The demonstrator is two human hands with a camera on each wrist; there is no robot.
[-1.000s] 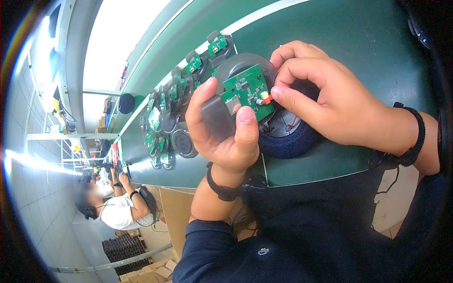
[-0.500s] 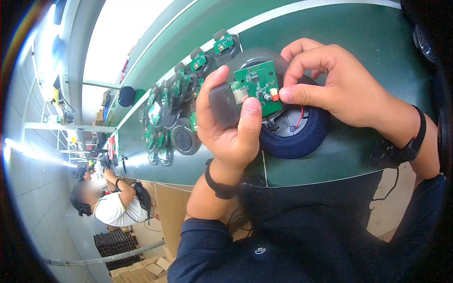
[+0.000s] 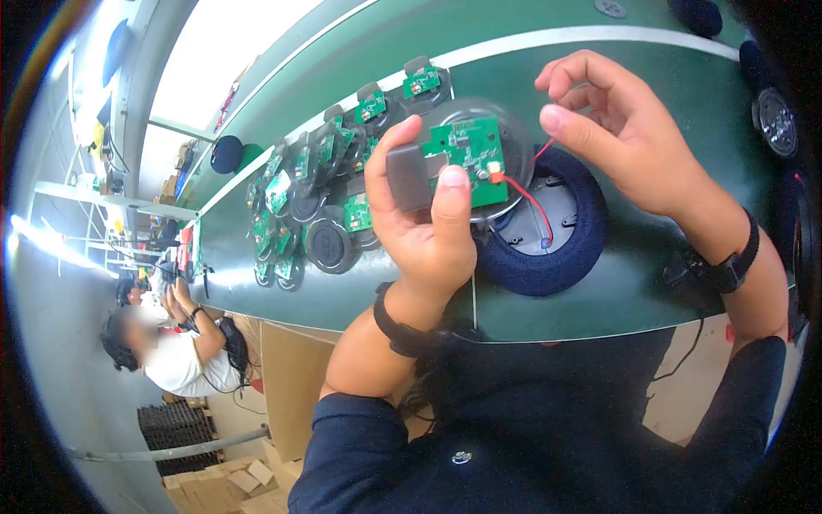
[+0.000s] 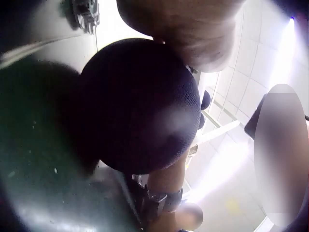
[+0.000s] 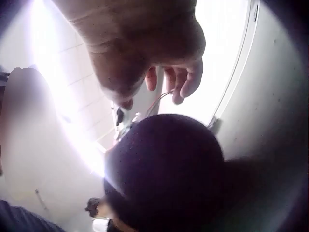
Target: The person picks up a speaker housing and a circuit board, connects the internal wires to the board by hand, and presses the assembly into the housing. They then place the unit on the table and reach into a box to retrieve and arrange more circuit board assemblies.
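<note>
In the head view my left hand (image 3: 424, 223) grips a dark round part with a grey block (image 3: 409, 177) and a green circuit board (image 3: 467, 163) on its face, the thumb lying over the board's edge. A red wire (image 3: 529, 197) runs from the board's connector into an open navy fabric-covered shell (image 3: 569, 270). My right hand (image 3: 629, 137) is raised to the right of the board, thumb and fingers apart. Another stretch of red wire reaches its thumb tip; contact is unclear. Both wrist views show the shell's dark outside (image 4: 140, 106) (image 5: 166, 169).
Several dark round parts with green boards (image 3: 330, 244) lie in rows at the left of the green table (image 3: 394, 300). More round parts (image 3: 775, 120) stand at the far right. People in white shirts (image 3: 184, 364) sit further along the left.
My right hand has moved away from the board's connector, up and right, and its fingers have parted. The red wires now show more fully. My left hand keeps its grip.
</note>
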